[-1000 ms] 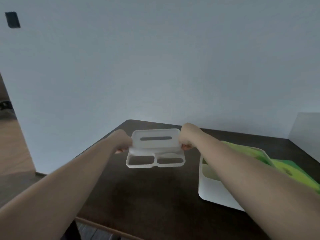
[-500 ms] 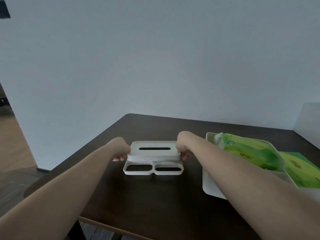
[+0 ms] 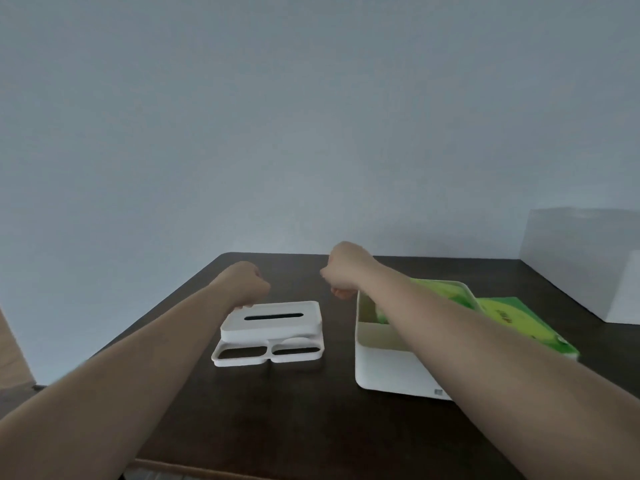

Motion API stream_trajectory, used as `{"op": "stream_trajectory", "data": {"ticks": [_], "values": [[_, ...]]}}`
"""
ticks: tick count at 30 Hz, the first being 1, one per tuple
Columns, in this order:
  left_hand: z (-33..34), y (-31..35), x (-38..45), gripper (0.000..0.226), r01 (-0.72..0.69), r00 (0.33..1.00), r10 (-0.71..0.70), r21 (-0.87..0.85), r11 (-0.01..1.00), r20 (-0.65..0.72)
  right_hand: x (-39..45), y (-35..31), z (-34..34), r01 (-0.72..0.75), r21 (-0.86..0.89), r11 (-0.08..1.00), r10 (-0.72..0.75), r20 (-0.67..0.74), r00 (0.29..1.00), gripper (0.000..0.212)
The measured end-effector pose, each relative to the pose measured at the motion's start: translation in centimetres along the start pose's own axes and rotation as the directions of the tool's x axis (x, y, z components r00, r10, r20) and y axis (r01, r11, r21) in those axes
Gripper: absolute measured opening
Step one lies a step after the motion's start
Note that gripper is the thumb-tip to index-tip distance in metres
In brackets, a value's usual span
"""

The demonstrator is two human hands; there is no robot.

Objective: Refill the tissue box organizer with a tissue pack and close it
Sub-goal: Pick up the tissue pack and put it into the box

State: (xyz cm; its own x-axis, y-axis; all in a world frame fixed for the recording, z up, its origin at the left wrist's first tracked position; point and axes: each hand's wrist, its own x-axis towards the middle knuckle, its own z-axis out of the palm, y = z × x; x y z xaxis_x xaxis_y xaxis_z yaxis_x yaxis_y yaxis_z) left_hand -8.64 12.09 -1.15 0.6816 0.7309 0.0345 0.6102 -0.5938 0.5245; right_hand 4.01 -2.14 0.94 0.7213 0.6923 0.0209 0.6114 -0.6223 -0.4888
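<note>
The white organizer lid (image 3: 273,322), with a tissue slot on top and two open frames at its front, lies flat on the dark table (image 3: 277,427). My left hand (image 3: 247,284) hovers at the lid's far left corner with fingers curled, fingertips just at its edge, gripping nothing. My right hand (image 3: 343,271) is raised above the table between the lid and the box, curled and empty. The white organizer box (image 3: 388,372) stands open to the right of the lid. A green tissue pack (image 3: 446,292) sits inside it, mostly hidden by my right forearm.
A second green tissue pack (image 3: 519,323) lies on the table right of the box. A pale grey block (image 3: 585,265) stands at the back right against the wall. The table's left edge runs diagonally close to the lid.
The lid came down from the air onto the table. Both hands let go of it; the right hand lifted up and away, the left stayed by the far left corner.
</note>
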Motion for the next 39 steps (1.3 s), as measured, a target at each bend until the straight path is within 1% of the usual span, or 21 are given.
{"op": "stream_trajectory", "data": {"ticks": [2, 4, 6, 8, 10, 12, 13, 14, 15, 17, 20, 21, 23, 27, 29, 31, 33, 36, 38, 39], "values": [[0.6, 2.4, -0.5, 0.008, -0.066, 0.998, 0.065, -0.034, 0.997, -0.027, -0.7, 1.5, -2.0, 0.034, -0.016, 0.999, -0.036, -0.112, 0.993, 0.019], [1.6, 4.9, -1.1, 0.013, -0.111, 0.994, 0.11, -0.072, 0.991, -0.019, -1.4, 3.7, -4.1, 0.035, -0.029, 0.999, -0.04, -0.203, 0.978, 0.02], [2.8, 7.4, -1.6, 0.018, -0.145, 0.989, 0.145, -0.102, 0.984, -0.002, -2.2, 6.6, -5.9, 0.002, -0.044, 0.999, -0.015, -0.289, 0.957, 0.021], [4.0, 9.7, -2.1, 0.023, -0.173, 0.984, 0.177, -0.114, 0.978, 0.022, -3.0, 9.8, -7.3, -0.069, -0.055, 0.996, 0.047, -0.333, 0.942, 0.022], [5.1, 11.7, -2.2, 0.029, -0.195, 0.978, 0.2, -0.086, 0.977, 0.052, -3.8, 12.6, -8.2, -0.16, -0.067, 0.985, 0.131, -0.311, 0.941, 0.019], [6.1, 13.2, -2.1, 0.048, -0.198, 0.976, 0.2, -0.034, 0.98, 0.082, -4.9, 14.8, -8.6, -0.257, -0.091, 0.962, 0.225, -0.269, 0.936, 0.01], [6.5, 13.8, -2.2, 0.059, -0.199, 0.975, 0.198, 0.008, 0.98, 0.097, -5.3, 15.8, -8.7, -0.304, -0.101, 0.947, 0.272, -0.248, 0.93, 0.008], [6.9, 14.3, -2.2, 0.065, -0.202, 0.974, 0.196, 0.048, 0.978, 0.116, -5.5, 16.9, -8.6, -0.347, -0.108, 0.931, 0.317, -0.226, 0.921, 0.012], [7.2, 14.7, -2.3, 0.067, -0.207, 0.971, 0.195, 0.08, 0.975, 0.137, -5.6, 17.9, -8.5, -0.38, -0.111, 0.918, 0.353, -0.202, 0.913, 0.015], [7.9, 15.4, -2.4, 0.056, -0.226, 0.963, 0.201, 0.131, 0.965, 0.178, -5.7, 19.6, -8.1, -0.412, -0.105, 0.905, 0.392, -0.167, 0.905, 0.019], [8.5, 15.9, -2.3, 0.029, -0.253, 0.952, 0.219, 0.147, 0.956, 0.215, -6.0, 20.8, -7.9, -0.416, -0.127, 0.9, 0.399, -0.142, 0.906, 0.038], [8.6, 16.0, -2.3, 0.025, -0.25, 0.951, 0.217, 0.132, 0.959, 0.22, -6.2, 21.0, -7.8, -0.42, -0.141, 0.896, 0.402, -0.14, 0.905, 0.044], [8.7, 16.3, -2.3, 0.032, -0.235, 0.952, 0.207, 0.106, 0.966, 0.224, -6.5, 21.0, -7.5, -0.425, -0.17, 0.889, 0.414, -0.1, 0.905, 0.054], [8.0, 17.6, -2.0, 0.033, -0.206, 0.958, 0.2, 0.008, 0.979, 0.204, -6.8, 21.2, -7.2, -0.415, -0.231, 0.88, 0.432, 0.027, 0.902, 0.075], [7.3, 18.3, -1.7, 0.036, -0.188, 0.962, 0.205, -0.108, 0.976, 0.18, -6.9, 21.3, -7.4, -0.408, -0.24, 0.881, 0.434, 0.066, 0.898, 0.083], [6.5, 18.8, -1.2, 0.03, -0.135, 0.973, 0.179, -0.269, 0.954, 0.144, -6.9, 21.4, -7.5, -0.399, -0.265, 0.878, 0.435, 0.09, 0.896, 0.09], [5.6, 19.3, -0.9, 0.022, -0.098, 0.981, 0.157, -0.406, 0.908, 0.114, -6.6, 21.7, -7.3, -0.396, -0.287, 0.873, 0.435, 0.088, 0.896, 0.097], [4.7, 19.7, 0.2, 0.024, -0.091, 0.984, 0.161, -0.565, 0.82, 0.075, -6.1, 22.3, -6.8, -0.412, -0.273, 0.87, 0.441, 0.053, 0.896, 0.101], [4.6, 19.7, 1.2, 0.024, -0.112, 0.984, 0.172, -0.62, 0.777, 0.038, -5.8, 22.7, -6.9, -0.427, -0.227, 0.875, 0.446, 0.033, 0.895, 0.1], [4.7, 19.7, 1.7, 0.023, -0.123, 0.986, 0.169, -0.625, 0.77, 0.014, -5.7, 22.8, -7.1, -0.434, -0.198, 0.879, 0.448, 0.028, 0.894, 0.101]]}}
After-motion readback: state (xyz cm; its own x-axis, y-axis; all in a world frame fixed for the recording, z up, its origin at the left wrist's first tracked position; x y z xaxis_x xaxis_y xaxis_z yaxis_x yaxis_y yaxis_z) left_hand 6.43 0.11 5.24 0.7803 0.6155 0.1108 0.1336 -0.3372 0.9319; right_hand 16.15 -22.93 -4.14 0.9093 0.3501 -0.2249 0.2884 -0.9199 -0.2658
